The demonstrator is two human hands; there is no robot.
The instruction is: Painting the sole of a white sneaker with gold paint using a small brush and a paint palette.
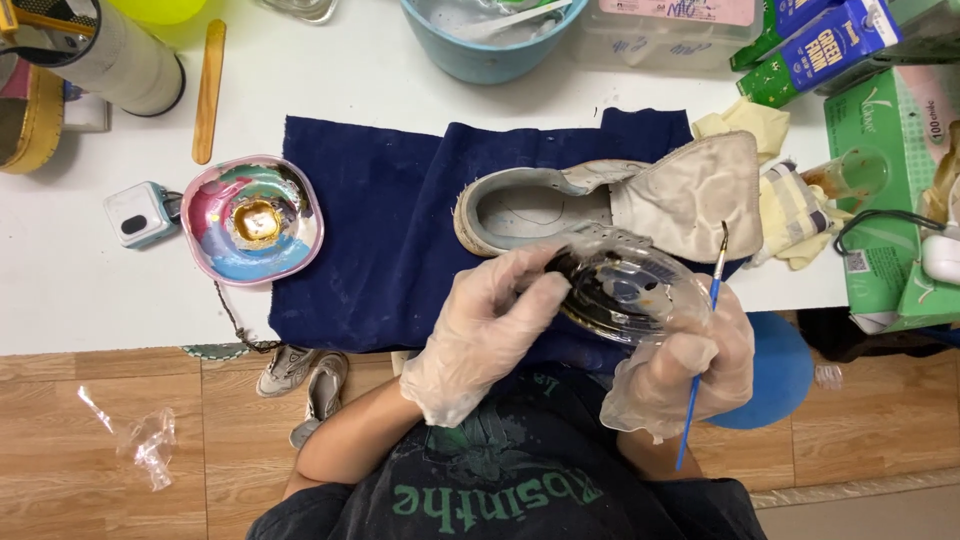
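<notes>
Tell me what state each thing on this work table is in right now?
Shoe: lying on the blue cloth, tongue pulled open, unlaced.
Clear plastic lid: held in both hands, smeared with dark paint.
Paintbrush: gripped in the right hand, bristles up.
Left hand: gloved, fingers on the lid.
Pink dish: upright, streaked with paint.
Blue basin: upright, holding cloudy liquid.

Round clear plastic lid (628, 290), shallow and ridged, smeared inside with dark paint and small brown spots; held tilted above the near edge of the white table, over the near edge of the dark blue cloth, just in front of the shoe.

Thin paintbrush with blue handle (705, 345) and dark pointed tip; near upright, tip uppermost, crossing the lid's right rim, its handle reaching down past the table's near edge.
</notes>
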